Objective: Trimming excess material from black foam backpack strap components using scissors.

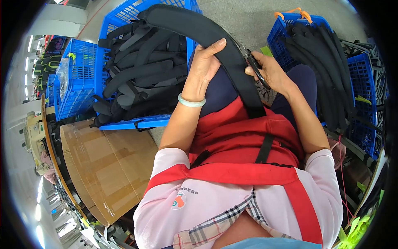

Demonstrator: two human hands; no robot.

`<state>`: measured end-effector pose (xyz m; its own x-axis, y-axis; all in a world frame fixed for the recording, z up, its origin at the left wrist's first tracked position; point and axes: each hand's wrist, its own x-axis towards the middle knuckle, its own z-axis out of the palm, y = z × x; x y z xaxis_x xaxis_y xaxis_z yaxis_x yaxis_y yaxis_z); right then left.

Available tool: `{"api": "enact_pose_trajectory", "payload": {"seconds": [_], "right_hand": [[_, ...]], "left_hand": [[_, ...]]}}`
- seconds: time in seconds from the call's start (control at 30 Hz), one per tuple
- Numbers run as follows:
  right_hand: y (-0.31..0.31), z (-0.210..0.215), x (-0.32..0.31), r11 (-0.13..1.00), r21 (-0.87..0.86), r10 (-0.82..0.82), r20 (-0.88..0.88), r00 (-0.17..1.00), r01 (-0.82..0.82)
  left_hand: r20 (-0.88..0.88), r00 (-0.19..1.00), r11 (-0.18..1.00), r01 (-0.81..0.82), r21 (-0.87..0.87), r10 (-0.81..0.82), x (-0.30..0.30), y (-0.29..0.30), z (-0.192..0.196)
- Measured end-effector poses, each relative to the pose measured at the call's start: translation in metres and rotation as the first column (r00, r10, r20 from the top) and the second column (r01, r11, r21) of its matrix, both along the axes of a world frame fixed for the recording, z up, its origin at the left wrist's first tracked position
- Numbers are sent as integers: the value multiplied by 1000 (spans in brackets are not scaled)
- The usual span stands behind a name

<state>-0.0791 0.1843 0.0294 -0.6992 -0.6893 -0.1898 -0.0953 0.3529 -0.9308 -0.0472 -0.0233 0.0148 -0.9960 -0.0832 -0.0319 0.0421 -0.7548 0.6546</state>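
Observation:
A long black padded strap (182, 21) curves from above the blue basket on the left down to my lap. My left hand (204, 64) grips it near its middle, thumb lying on top of the padding. My right hand (271, 71) is closed around the black handles of a pair of scissors (258, 74). Their blades point up and away from me along the strap's right edge; whether they touch it I cannot tell. The strap's lower end rests on my red apron (244, 141).
On the left, a blue plastic basket (101, 70) holds a heap of similar black straps (145, 70). Another blue basket (277, 39) at right has black straps (321, 66) draped over it. A brown cardboard box (107, 162) lies at my left. Bright yellow-green strips (358, 232) are at lower right.

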Motion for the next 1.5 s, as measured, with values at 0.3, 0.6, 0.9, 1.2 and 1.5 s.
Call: {"api": "enact_pose_trajectory", "payload": {"seconds": [0.3, 0.6, 0.9, 1.2, 1.5], "right_hand": [[-1, 0, 4, 1000, -3, -10, 0, 1000, 10], [-2, 1, 4, 1000, -4, 1, -189, 982, -2], [-4, -2, -3, 968, -100, -227, 18, 974, 228], [27, 52, -30, 796, -473, -547, -293, 784, 379], [29, 26, 10, 806, -371, -431, 167, 887, 461]], "left_hand": [[8, 1000, 999, 24, 30, -25, 1, -1, 1], [1, 1000, 999, 23, 25, -23, 1, -2, -2], [-83, 995, 991, -58, -119, 49, -16, 3, 9], [128, 867, 403, 349, -846, -482, 5, 72, -9], [-24, 983, 681, 108, -724, -182, 18, 66, 29]]}}
